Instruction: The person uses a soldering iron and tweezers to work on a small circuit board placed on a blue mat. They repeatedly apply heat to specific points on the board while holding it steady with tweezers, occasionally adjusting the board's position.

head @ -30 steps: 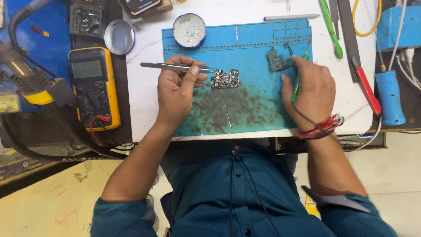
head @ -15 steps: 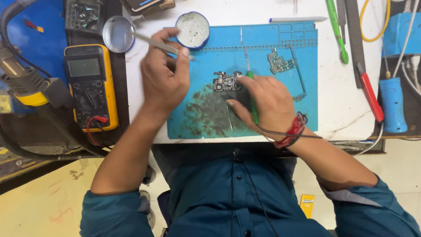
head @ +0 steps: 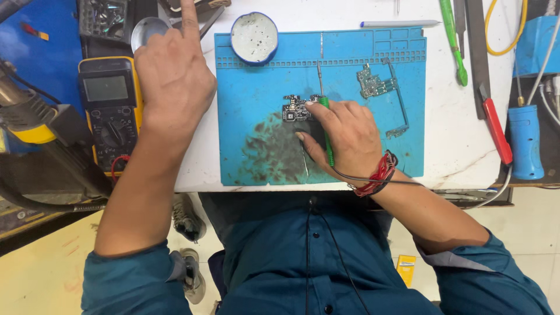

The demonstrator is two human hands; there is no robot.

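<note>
Green-handled soldering iron [head: 328, 135] sits pinched pen-style in my right hand [head: 344, 140], tip steadied beside the small circuit board [head: 296, 108]; my left hand [head: 172, 76] reaches away, index finger extended, holding nothing visible.

The left hand [head: 175, 76] covers most of a round metal lid [head: 146, 29], and whatever it may hold underneath cannot be seen. The right hand [head: 344, 137] hides the middle of the green soldering iron [head: 328, 134] and the near edge of the small circuit board [head: 297, 108]. At the far side, the picture's edge cuts off the parts tray [head: 105, 14], the yellow cable [head: 501, 29] and the blue box [head: 539, 44]. The board's tiny parts are too small to tell apart.
</note>
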